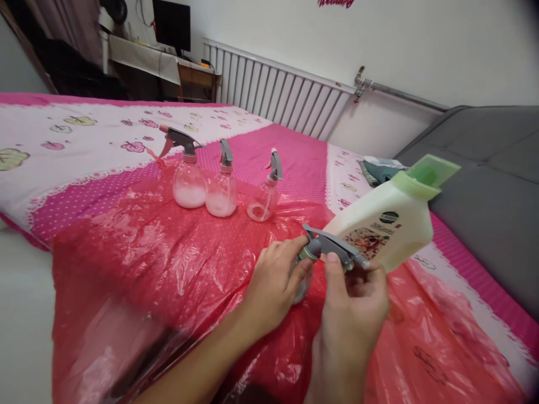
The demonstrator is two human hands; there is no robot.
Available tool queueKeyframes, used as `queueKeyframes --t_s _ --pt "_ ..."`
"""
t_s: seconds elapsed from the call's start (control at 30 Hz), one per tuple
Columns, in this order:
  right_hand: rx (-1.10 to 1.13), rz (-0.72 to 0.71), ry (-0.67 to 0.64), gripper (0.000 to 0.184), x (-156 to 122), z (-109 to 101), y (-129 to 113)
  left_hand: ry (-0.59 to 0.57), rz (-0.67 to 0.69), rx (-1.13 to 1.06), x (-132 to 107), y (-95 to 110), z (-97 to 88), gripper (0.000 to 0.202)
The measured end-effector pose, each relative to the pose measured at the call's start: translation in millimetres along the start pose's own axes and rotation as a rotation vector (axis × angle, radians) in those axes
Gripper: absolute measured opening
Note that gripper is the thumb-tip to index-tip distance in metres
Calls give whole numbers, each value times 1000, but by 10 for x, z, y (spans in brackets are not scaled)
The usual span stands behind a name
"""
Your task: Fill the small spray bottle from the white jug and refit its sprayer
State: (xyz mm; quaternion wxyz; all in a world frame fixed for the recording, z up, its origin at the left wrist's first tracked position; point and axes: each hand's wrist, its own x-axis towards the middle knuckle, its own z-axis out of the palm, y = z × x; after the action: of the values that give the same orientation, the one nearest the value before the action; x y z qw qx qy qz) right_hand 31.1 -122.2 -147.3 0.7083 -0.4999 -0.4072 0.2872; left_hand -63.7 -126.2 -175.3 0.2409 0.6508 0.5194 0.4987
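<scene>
My left hand is wrapped round a small clear spray bottle, mostly hidden behind the fingers. My right hand pinches the bottle's grey trigger spray head at its top. Just behind the hands a cream detergent bottle with an open green flip cap lies tilted on the red plastic sheet. Three more clear spray bottles with grey triggers stand in a row farther back: the left one and the middle one partly filled with white contents, the right one nearly empty.
The red plastic sheet covers a bed with a pink and white patterned cover. A grey sofa stands at the right, with folded cloth beside it. A white radiator lines the far wall; a desk with a monitor is at the back left.
</scene>
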Motion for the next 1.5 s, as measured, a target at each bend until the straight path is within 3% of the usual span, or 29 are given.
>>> queueKeyframes --t_s 0.3,0.67,0.9,1.03,1.2,1.3,1.5 --pt "-20 -11 -62 33 34 -44 11 5 0 8 13 -16 11 34" --pt "-74 78 -242 40 43 -82 -14 9 -10 5 15 -29 7 36" --pt "-213 37 -476 40 54 -274 -117 37 -20 -30 23 -60 -6 42" --pt "-187 110 -354 42 96 -355 -56 19 -19 -34 21 -63 -1 41" --pt "24 158 -239 25 129 -222 88 3 -4 -32 11 -35 -1 40" --pt "102 244 -231 30 114 -170 133 -22 8 -34 6 -18 6 40" --pt "133 249 -260 37 97 -190 109 -41 32 -47 -13 -6 29 40"
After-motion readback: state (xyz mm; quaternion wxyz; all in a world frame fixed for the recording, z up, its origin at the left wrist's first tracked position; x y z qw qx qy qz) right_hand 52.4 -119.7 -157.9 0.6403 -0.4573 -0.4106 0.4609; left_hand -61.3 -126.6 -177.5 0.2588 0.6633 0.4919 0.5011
